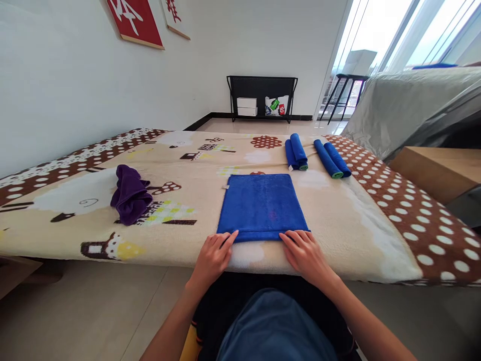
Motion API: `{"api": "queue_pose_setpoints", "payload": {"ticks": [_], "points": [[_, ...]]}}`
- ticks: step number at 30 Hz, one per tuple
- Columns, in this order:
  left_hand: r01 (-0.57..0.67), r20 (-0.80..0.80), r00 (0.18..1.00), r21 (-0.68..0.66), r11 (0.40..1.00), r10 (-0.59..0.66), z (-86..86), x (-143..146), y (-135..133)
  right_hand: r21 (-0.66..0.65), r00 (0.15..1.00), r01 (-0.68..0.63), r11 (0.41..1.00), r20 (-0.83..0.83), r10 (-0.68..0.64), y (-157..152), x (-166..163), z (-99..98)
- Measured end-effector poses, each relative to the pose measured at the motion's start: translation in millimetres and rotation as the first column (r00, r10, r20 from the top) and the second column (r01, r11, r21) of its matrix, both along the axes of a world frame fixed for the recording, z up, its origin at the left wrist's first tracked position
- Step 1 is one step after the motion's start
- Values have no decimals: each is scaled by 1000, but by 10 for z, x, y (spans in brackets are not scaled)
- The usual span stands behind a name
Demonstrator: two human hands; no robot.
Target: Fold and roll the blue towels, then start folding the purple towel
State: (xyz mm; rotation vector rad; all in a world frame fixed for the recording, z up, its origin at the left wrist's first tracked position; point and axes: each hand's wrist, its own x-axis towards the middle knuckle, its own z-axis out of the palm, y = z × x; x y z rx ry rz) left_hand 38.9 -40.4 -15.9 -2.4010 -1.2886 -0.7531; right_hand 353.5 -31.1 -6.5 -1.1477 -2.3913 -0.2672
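A blue towel (262,203) lies spread nearly flat, its near edge turned over in a narrow fold. My left hand (214,254) grips the left end of that fold, thumb and fingers closed on the cloth. At the fold's right end, my right hand (306,255) holds the edge in the same way. A small white tag sticks out at the towel's upper left side. Beyond it to the right lie a pair of rolled blue towels (296,150) and a second rolled pair (332,159), both showing green at the near end. A crumpled purple cloth (130,194) rests to the left.
Everything lies on a bed with a patterned beige blanket (195,188) and a brown dotted border. A cardboard box (439,168) and a plastic-covered piece of furniture (417,100) stand at the right. A black rack (262,90) is against the far wall.
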Motion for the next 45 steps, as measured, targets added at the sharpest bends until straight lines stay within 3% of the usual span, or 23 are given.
{"api": "queue_pose_setpoints", "payload": {"ticks": [4, 7, 10, 14, 18, 23, 26, 28, 32, 35, 40, 43, 45], "points": [[-100, -12, 995, -26, 995, 99, 51, 271, -86, -27, 991, 114, 993, 76, -111, -156, -203, 75], [-5, -41, 999, -59, 998, 2, 34, 474, -103, -12, 989, 142, 990, 47, -141, -182, -328, 38], [77, -77, 993, -109, 991, -86, 12, 614, -87, -25, 998, 60, 998, 23, -59, -140, -414, -25], [72, -61, 995, -137, 988, -81, 17, 724, -57, -60, 1000, -25, 998, -8, 25, -77, -484, -81], [-14, -41, 999, -165, 986, 7, 20, 655, -37, -70, 1000, -22, 997, -13, 21, -71, -403, -102], [-186, -30, 983, -143, 972, 184, -10, 392, -68, -52, 994, 105, 993, -36, -107, -99, -196, -141], [-258, -24, 966, -120, 959, 257, -4, 470, -74, -32, 982, 175, 984, -71, -176, -102, -273, -154], [-226, -36, 974, -124, 966, 224, 12, 648, -45, -32, 983, 158, 987, -86, -160, -86, -416, -142], [-89, -56, 995, -188, 978, 80, 40, 951, 59, -79, 998, -7, 997, -70, 1, -10, -616, -97], [-158, -42, 987, -221, 962, 153, 42, 864, 89, -113, 997, 21, 993, -76, -30, 50, -486, -94], [-357, -3, 932, -198, 913, 363, 19, 406, 18, -74, 957, 268, 961, -90, -274, 106, -96, -143], [-356, 19, 931, -164, 920, 364, 37, 358, 28, -48, 946, 309, 950, -90, -312, 137, -144, -130], [-300, 27, 951, -154, 941, 307, 67, 476, 88, -56, 964, 247, 967, -92, -251, 165, -315, -102]]}}
